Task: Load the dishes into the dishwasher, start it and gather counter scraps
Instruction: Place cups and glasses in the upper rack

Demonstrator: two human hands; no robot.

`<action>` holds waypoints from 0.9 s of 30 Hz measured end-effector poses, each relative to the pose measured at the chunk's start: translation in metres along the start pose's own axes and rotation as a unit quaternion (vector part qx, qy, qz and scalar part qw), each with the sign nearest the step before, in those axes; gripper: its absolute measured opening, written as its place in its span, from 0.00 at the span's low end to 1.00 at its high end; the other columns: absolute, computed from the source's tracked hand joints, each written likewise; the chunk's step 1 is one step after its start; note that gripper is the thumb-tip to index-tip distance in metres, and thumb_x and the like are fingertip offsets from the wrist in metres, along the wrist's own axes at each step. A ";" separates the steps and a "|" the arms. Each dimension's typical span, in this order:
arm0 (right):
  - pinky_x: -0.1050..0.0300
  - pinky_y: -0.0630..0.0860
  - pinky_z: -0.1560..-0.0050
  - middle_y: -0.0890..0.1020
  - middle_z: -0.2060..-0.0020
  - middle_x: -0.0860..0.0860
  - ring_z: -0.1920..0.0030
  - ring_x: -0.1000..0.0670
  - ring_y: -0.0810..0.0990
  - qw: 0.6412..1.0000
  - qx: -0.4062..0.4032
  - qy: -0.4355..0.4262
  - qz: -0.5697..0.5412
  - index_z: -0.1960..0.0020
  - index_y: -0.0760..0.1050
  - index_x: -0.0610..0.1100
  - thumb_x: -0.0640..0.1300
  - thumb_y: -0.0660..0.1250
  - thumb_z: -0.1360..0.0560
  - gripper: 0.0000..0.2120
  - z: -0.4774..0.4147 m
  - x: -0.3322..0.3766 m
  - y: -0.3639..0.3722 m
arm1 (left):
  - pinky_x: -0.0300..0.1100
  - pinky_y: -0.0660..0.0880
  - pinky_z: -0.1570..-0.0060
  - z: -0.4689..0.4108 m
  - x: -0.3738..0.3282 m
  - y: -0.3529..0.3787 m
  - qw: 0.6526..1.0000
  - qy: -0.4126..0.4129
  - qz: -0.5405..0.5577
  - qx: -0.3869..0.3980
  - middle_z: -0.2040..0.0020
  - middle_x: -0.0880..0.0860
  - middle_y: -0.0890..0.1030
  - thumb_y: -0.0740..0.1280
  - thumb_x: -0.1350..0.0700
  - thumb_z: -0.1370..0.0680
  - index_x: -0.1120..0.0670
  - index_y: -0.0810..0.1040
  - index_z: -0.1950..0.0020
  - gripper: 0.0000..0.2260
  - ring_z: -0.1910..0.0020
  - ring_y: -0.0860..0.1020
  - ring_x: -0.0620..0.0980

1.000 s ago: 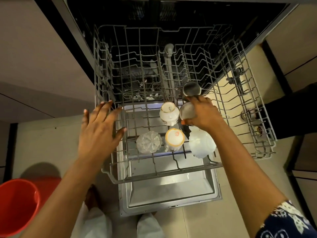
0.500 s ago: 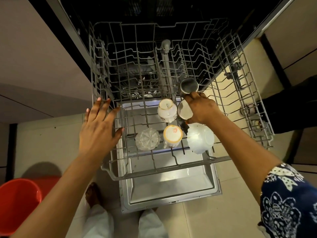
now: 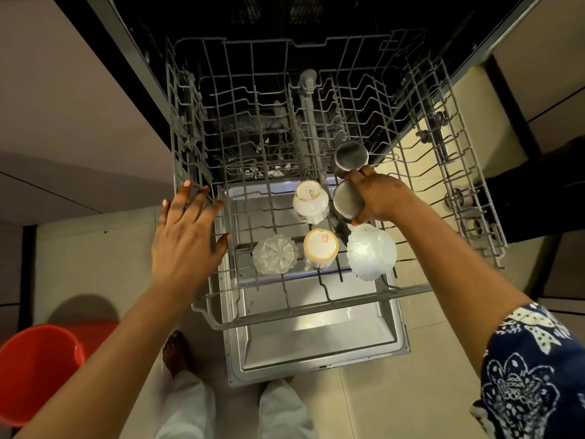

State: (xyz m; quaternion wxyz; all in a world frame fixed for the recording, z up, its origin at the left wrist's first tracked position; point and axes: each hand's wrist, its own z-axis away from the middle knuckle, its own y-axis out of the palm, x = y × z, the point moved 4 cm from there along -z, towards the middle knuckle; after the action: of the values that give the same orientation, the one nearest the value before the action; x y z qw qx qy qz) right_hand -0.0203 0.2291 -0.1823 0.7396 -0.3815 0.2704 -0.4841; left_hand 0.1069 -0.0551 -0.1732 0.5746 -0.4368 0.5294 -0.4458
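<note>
Steel cup (image 3: 346,202) right of centre in the wire rack (image 3: 316,308), right hand (image 3: 380,198) curled round it, white mug (image 3: 310,201) just beside, base printed SISTA, left hand (image 3: 185,245) spread open over the rack's left edge, open dishwasher door (image 3: 316,343) beneath, beige floor tiles (image 3: 95,258), red bucket (image 3: 34,372).

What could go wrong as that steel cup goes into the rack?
The steel cup in the right hand sits close to the white mug and the rear steel cup, so setting it down could knock either. The white bowl lies right beside that hand and might get nudged on withdrawal.
</note>
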 end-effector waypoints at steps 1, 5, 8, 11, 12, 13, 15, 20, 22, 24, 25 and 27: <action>0.45 0.74 0.42 0.68 0.34 0.42 0.40 0.39 0.74 1.000 0.005 0.011 -0.017 0.28 0.55 0.46 0.49 0.78 0.38 0.47 0.000 -0.002 0.000 | 0.60 0.52 0.27 0.000 0.000 0.000 1.000 0.001 -0.001 -0.001 0.27 0.57 0.66 0.70 0.47 0.27 0.54 0.69 0.29 0.29 0.23 0.51 0.55; 0.45 0.75 0.43 0.70 0.35 0.42 0.41 0.39 0.75 0.998 0.018 0.045 -0.041 0.28 0.54 0.46 0.47 0.78 0.37 0.45 0.001 -0.009 0.002 | 0.60 0.52 0.27 -0.001 0.001 0.002 1.000 0.007 -0.003 -0.009 0.28 0.57 0.68 0.70 0.48 0.27 0.54 0.71 0.31 0.26 0.23 0.52 0.55; 0.45 0.74 0.42 0.70 0.35 0.42 0.41 0.39 0.75 0.998 0.014 0.054 -0.029 0.27 0.53 0.47 0.49 0.77 0.37 0.47 0.002 -0.012 0.004 | 0.59 0.50 0.26 -0.001 0.001 0.003 1.000 0.006 -0.010 -0.012 0.28 0.57 0.69 0.70 0.48 0.27 0.54 0.71 0.32 0.26 0.23 0.52 0.55; 0.45 0.73 0.41 0.69 0.34 0.42 0.39 0.39 0.73 0.997 0.025 0.058 -0.047 0.26 0.52 0.48 0.50 0.78 0.37 0.49 0.006 -0.017 0.003 | 0.59 0.50 0.26 -0.001 0.001 0.004 1.000 0.012 -0.006 -0.016 0.29 0.56 0.69 0.71 0.48 0.27 0.54 0.72 0.33 0.25 0.23 0.53 0.55; 0.45 0.72 0.41 0.69 0.33 0.43 0.38 0.39 0.73 0.997 0.027 0.060 -0.051 0.26 0.52 0.48 0.50 0.78 0.37 0.50 0.007 -0.018 0.003 | 0.59 0.50 0.26 -0.001 0.001 0.004 1.000 0.013 -0.004 -0.018 0.29 0.56 0.69 0.71 0.49 0.28 0.54 0.72 0.33 0.25 0.23 0.53 0.55; 0.46 0.72 0.41 0.69 0.33 0.43 0.38 0.39 0.73 0.996 0.026 0.061 -0.051 0.26 0.52 0.47 0.51 0.78 0.37 0.50 0.008 -0.018 0.002 | 0.59 0.50 0.26 -0.001 0.002 0.004 1.000 0.013 -0.001 -0.020 0.29 0.56 0.69 0.71 0.49 0.28 0.54 0.72 0.33 0.25 0.23 0.53 0.55; 0.47 0.72 0.41 0.70 0.34 0.43 0.37 0.40 0.73 0.996 0.018 0.068 -0.046 0.26 0.53 0.46 0.51 0.78 0.37 0.48 0.009 -0.017 0.001 | 0.58 0.50 0.26 -0.001 0.002 0.004 1.000 0.011 0.000 -0.023 0.29 0.56 0.69 0.71 0.49 0.28 0.54 0.73 0.33 0.25 0.23 0.52 0.55; 0.45 0.71 0.40 0.71 0.36 0.42 0.37 0.40 0.71 0.990 -0.028 0.117 -0.071 0.27 0.56 0.43 0.51 0.76 0.35 0.44 0.021 -0.013 -0.004 | 0.56 0.50 0.26 -0.001 0.003 0.004 0.999 0.014 0.028 -0.038 0.29 0.55 0.70 0.70 0.50 0.27 0.54 0.73 0.33 0.23 0.24 0.53 0.53; 0.45 0.71 0.41 0.71 0.37 0.41 0.37 0.39 0.70 0.979 -0.101 0.132 -0.115 0.28 0.57 0.42 0.50 0.74 0.32 0.40 0.034 0.000 -0.013 | 0.55 0.50 0.26 0.002 0.002 0.000 0.996 0.012 0.076 -0.053 0.29 0.55 0.70 0.69 0.52 0.25 0.54 0.72 0.32 0.22 0.24 0.56 0.52; 0.46 0.71 0.41 0.72 0.38 0.42 0.37 0.41 0.70 0.964 -0.175 0.128 -0.154 0.30 0.60 0.42 0.49 0.71 0.28 0.32 0.051 0.022 -0.026 | 0.50 0.48 0.26 0.004 0.000 -0.007 0.988 0.001 0.145 -0.060 0.30 0.54 0.71 0.68 0.53 0.24 0.53 0.72 0.32 0.20 0.26 0.57 0.48; 0.46 0.71 0.42 0.72 0.39 0.42 0.38 0.41 0.70 0.956 -0.212 0.115 -0.165 0.31 0.63 0.42 0.49 0.69 0.27 0.29 0.061 0.037 -0.034 | 0.46 0.46 0.26 0.006 -0.002 -0.011 0.983 -0.005 0.175 -0.054 0.30 0.53 0.71 0.67 0.53 0.23 0.53 0.72 0.32 0.19 0.26 0.58 0.47; 0.46 0.71 0.43 0.74 0.40 0.43 0.39 0.42 0.71 0.941 -0.274 0.083 -0.181 0.32 0.66 0.44 0.49 0.67 0.25 0.24 0.077 0.068 -0.052 | 0.40 0.44 0.28 0.009 0.000 -0.028 0.975 -0.013 0.215 -0.051 0.31 0.54 0.73 0.67 0.53 0.23 0.54 0.74 0.34 0.18 0.28 0.63 0.50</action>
State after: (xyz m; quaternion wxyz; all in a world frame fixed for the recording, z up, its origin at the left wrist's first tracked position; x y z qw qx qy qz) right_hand 0.0391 0.1774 -0.0981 0.4810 -0.5701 0.3793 -0.5474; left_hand 0.1145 -0.0605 -0.1456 0.6407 -0.3471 0.6257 -0.2783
